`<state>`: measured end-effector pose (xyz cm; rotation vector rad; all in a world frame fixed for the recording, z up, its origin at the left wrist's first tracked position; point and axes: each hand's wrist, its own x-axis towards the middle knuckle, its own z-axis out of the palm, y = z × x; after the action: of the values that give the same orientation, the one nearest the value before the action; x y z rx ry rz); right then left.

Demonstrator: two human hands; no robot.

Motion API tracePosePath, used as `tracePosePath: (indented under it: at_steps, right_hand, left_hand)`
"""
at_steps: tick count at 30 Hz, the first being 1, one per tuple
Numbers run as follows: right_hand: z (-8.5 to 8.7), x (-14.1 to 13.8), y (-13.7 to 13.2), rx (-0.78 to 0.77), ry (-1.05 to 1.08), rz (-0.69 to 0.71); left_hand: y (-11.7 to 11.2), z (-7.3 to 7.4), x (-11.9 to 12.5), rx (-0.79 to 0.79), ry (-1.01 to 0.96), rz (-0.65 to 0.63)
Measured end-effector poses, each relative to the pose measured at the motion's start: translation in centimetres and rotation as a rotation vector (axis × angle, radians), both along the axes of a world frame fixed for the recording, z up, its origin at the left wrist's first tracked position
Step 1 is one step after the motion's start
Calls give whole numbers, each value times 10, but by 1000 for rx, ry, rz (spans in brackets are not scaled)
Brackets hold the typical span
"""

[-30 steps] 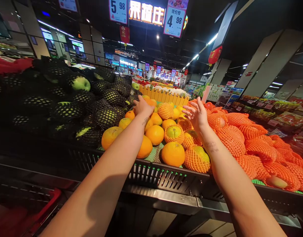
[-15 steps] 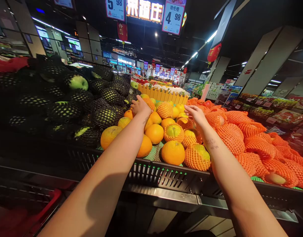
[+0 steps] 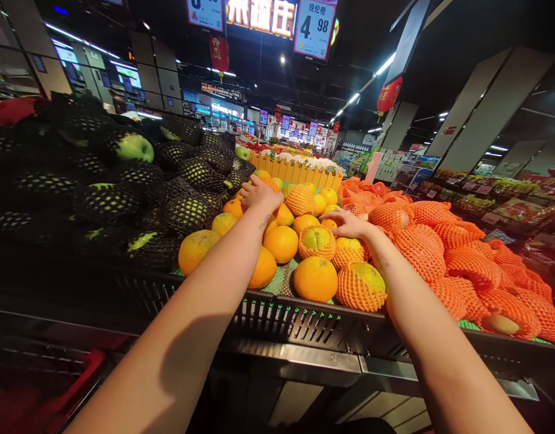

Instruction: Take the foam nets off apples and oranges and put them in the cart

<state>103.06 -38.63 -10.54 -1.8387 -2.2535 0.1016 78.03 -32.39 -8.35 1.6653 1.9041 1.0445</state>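
Note:
My left hand point(image 3: 260, 196) lies over the back left of the orange pile, fingers apart and bent over the fruit. A net-wrapped orange point(image 3: 272, 184) shows just beyond it, and a bare orange point(image 3: 281, 243) sits nearer me. Lower down to the right, my right hand point(image 3: 349, 224) has thumb and fingers apart around an orange point(image 3: 329, 223) that is partly hidden. Whether it grips the fruit is not clear. A greenish orange in a foam net point(image 3: 317, 240) and a bare orange point(image 3: 316, 278) are in front of it.
The black crate point(image 3: 299, 322) has a slotted front wall. Black-netted green fruit point(image 3: 191, 211) is heaped at left, orange-netted fruit point(image 3: 422, 253) at right. A yellow picket fence point(image 3: 299, 172) stands behind. A red basket edge point(image 3: 85, 377) shows at lower left.
My right hand has moved down and slightly left onto the oranges. My left hand stays at about the same place on the pile. The view has shifted slightly.

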Motion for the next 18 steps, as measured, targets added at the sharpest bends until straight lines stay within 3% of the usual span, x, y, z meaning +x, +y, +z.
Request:
tracePosePath:
  at_steps: [7,12,16,18]
  right_hand:
    - [7,-12,-6,98,-187,-430]
    - [9,-12,-12,168,-154,-417]
    - [8,-8,-13,282,-15,-430]
    - [8,-7,-12,244,47,-439]
  left_hand:
    - [-4,2,0,-17,34,-3]
    - [1,-3,0,54,18,29]
    - [0,-3,0,268,43,38]
    - [1,-2,0,363,59,-25]
